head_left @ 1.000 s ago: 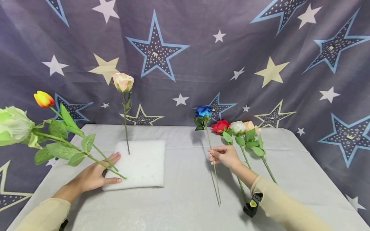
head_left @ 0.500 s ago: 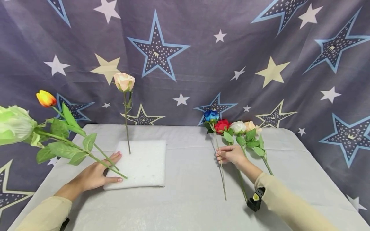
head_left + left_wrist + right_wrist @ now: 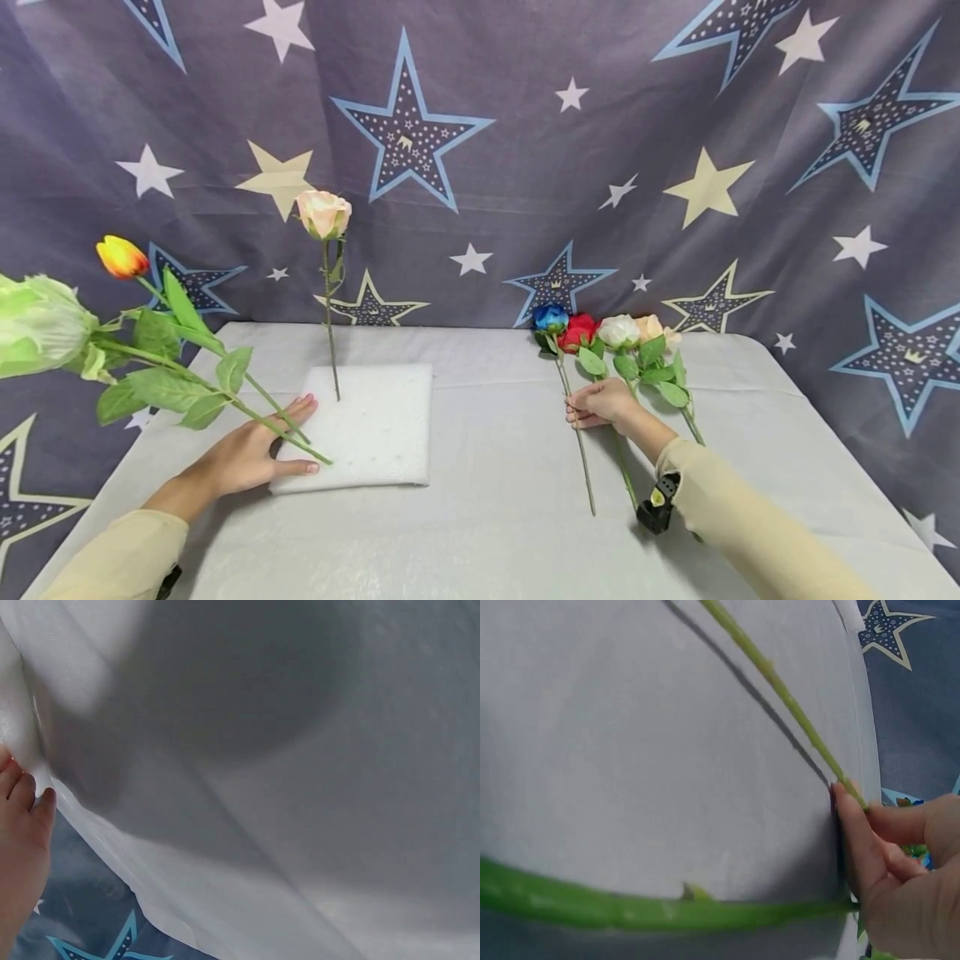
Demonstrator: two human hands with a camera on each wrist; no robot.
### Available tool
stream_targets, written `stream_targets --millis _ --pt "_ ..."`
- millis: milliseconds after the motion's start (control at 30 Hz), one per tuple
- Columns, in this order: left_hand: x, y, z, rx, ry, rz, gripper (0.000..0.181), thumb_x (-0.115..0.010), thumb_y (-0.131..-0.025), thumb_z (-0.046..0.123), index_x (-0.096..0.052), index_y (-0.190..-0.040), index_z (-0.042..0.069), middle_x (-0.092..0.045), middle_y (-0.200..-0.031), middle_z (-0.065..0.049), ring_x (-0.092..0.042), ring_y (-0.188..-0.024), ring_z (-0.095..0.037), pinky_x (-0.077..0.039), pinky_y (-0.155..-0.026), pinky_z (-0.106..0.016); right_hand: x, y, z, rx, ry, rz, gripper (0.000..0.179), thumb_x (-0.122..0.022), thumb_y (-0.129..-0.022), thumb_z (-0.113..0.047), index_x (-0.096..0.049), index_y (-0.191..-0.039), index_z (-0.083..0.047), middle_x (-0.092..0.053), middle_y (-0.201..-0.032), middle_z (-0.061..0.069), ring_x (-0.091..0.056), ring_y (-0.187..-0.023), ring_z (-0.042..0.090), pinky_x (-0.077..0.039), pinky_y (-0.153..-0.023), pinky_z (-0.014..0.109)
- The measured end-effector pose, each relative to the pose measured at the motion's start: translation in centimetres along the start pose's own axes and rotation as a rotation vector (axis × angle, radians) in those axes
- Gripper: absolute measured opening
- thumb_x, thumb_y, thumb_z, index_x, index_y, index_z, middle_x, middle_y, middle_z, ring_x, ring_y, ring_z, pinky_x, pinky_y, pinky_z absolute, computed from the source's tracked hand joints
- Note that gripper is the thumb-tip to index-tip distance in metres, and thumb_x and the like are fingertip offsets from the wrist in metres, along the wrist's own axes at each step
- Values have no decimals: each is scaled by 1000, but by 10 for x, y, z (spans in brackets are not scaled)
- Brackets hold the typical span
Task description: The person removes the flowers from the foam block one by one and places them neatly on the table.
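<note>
My right hand (image 3: 609,403) pinches the thin stem of a blue rose (image 3: 551,318), low over the right half of the table. In the right wrist view, thumb and fingertips meet on that stem (image 3: 780,690). The blue bloom lies beside a red rose (image 3: 577,332). My left hand (image 3: 238,458) rests on the left edge of a white foam block (image 3: 382,442), thumb and fingers spread. A pale pink rose (image 3: 324,215) stands upright in the block. An orange-yellow tulip (image 3: 122,257) and a large pale green flower (image 3: 43,325) lean left from it, their stems crossing over my left hand.
To the right of the red rose lie a white rose (image 3: 619,332) and a peach rose (image 3: 651,328), their leafy stems running under my right forearm. A grey cloth covers the table (image 3: 480,533). Behind it hangs a star-patterned curtain (image 3: 525,167).
My right hand has moved slightly right and lowered the blue rose, its bloom sinking down beside the red rose. The left hand stays on the foam block.
</note>
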State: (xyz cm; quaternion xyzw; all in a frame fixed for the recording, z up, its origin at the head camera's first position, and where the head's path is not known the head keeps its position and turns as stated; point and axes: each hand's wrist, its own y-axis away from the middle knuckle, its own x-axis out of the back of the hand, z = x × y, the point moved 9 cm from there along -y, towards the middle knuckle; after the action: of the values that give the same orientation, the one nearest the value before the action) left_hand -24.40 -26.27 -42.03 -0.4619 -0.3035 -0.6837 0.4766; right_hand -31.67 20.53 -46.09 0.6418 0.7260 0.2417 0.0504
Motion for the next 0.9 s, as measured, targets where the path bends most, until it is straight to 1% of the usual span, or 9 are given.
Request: stream_targets --millis 100,167,367,533,633,700,767,833,900 --pt "1 2 0 -1 2 6 97 -72 -73 60 -39 -146 6 -35 -153 -21 -34 -138 -47 -29 -109 -64 1 0 0 -26 -3 46 27 -61 -90 0 -61 -112 17 -70 -63 3 -69 -60 10 -62 -66 29" --pt "1 3 -1 0 0 9 98 -72 -73 61 -39 -146 5 -35 -153 -21 -34 -138 -48 -29 -109 -64 2 1 -2 -34 16 74 27 -62 -90 0 -62 -112 15 -70 -64 3 -69 -60 10 -62 -67 30" --pt "1 7 -2 4 8 25 97 -73 -72 60 -40 -146 5 -36 -153 -21 -34 -137 -48 -29 -108 -65 2 7 -9 -13 115 141 26 -64 -88 -2 -65 -110 13 -74 -79 9 -67 -60 9 -62 -69 31" --pt "0 9 -2 -1 11 32 97 -73 -72 59 -41 -145 5 -36 -152 -21 -35 -137 -49 -30 -107 -64 6 12 -21 64 168 210 27 -66 -86 -3 -66 -108 12 -75 -81 16 -67 -56 9 -62 -64 29" --pt "1 9 -2 -2 0 30 97 -73 -72 60 -41 -145 5 -36 -152 -21 -35 -137 -48 -30 -108 -64 11 18 -33 133 282 268 28 -70 -84 -10 -69 -107 7 -76 -83 15 -67 -54 9 -59 -59 24" --pt "1 8 -1 -6 -1 28 97 -73 -72 60 -40 -145 5 -36 -152 -21 -35 -137 -48 -29 -108 -64 13 22 -42 168 361 298 29 -71 -84 -14 -71 -106 4 -76 -86 14 -68 -56 10 -55 -55 20" --pt "1 6 0 -9 -3 27 97 -73 -72 60 -40 -145 4 -36 -153 -21 -35 -138 -47 -29 -109 -63 13 25 -50 186 425 317 29 -71 -84 -18 -71 -107 0 -76 -90 12 -68 -59 11 -50 -53 17" --pt "1 4 0 -12 -1 24 97 -73 -73 60 -40 -146 4 -35 -153 -21 -34 -138 -47 -29 -110 -63 10 26 -56 208 443 314 30 -70 -85 -20 -71 -109 -2 -76 -95 12 -69 -65 12 -50 -54 17" --pt "0 2 1 -10 1 17 97 -72 -73 60 -39 -146 5 -35 -154 -20 -33 -139 -46 -29 -110 -63 5 27 -62 248 445 305 30 -70 -85 -20 -71 -110 -3 -76 -98 13 -70 -72 16 -50 -56 17"
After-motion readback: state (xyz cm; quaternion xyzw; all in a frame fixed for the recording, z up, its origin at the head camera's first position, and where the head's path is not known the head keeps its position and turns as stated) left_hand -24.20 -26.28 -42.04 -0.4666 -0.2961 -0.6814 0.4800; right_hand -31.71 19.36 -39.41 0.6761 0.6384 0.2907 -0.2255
